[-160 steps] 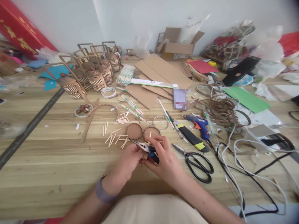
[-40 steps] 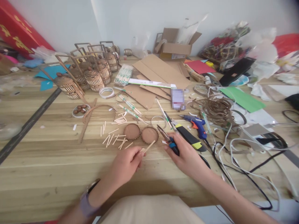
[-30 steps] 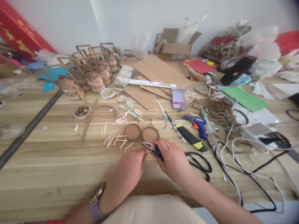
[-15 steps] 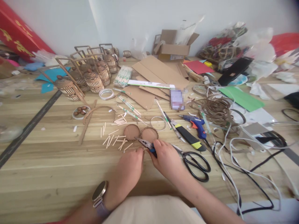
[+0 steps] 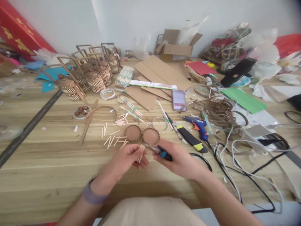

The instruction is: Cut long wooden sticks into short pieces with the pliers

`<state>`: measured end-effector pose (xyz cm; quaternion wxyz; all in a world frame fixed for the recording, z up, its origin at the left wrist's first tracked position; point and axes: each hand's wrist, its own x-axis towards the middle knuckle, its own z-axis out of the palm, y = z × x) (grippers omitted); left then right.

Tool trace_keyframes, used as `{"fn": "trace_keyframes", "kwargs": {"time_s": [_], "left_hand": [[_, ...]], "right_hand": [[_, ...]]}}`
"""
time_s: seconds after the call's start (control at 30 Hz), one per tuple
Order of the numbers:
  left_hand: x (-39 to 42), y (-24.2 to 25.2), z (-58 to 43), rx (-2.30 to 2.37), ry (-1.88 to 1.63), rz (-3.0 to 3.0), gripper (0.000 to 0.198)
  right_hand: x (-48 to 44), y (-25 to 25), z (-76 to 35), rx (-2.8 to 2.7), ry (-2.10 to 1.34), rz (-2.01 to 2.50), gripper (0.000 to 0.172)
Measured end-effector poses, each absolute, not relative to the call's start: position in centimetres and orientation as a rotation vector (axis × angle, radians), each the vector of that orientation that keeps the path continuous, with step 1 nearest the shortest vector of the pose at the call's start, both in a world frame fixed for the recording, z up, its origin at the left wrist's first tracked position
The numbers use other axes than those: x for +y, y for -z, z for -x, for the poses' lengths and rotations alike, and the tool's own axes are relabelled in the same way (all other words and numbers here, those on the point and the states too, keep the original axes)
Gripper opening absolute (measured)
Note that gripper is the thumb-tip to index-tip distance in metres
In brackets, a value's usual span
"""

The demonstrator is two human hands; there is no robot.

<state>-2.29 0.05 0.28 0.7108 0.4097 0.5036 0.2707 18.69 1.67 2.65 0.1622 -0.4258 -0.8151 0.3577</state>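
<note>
Pinched between the thumb and fingers of my left hand (image 5: pixel 133 154) are small pale wooden sticks (image 5: pixel 140 153). My right hand (image 5: pixel 177 157) is closed around the blue-and-black handles of a pair of pliers (image 5: pixel 162 152), whose jaws point left and lie close to the sticks. Motion blurs the jaws, so I cannot tell whether they touch a stick. Just beyond both hands lie two round brown cardboard discs (image 5: pixel 133 133) with notched rims. Short cut sticks (image 5: pixel 112 141) are scattered to the left of them.
Small lidded bamboo baskets (image 5: pixel 95 82) with tall handles stand at the back left. A craft knife (image 5: pixel 191 138), a blue glue gun (image 5: pixel 199 128) and tangled cords (image 5: pixel 231 157) lie on the right. Partly hidden scissors (image 5: pixel 203 160) are beside my right hand. Cardboard sheets (image 5: pixel 162 72) lie at the back.
My left hand has turned over, showing the sticks in its fingers. My right hand has shifted to the right with the pliers, covering more of the scissors.
</note>
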Motion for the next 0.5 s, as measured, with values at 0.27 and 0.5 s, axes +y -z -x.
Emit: {"fn": "trace_keyframes", "kwargs": {"time_s": [0.27, 0.5], "left_hand": [[-0.2, 0.3, 0.4, 1.072, -0.591, -0.821, 0.047], [-0.4, 1.0, 0.3, 1.103, -0.667, -0.808, 0.046]], "right_hand": [[1.2, -0.8, -16.9, -2.162, -0.917, 1.426, 0.033], [0.1, 0.0, -16.3, -1.933, -0.894, 1.492, 0.033]]}}
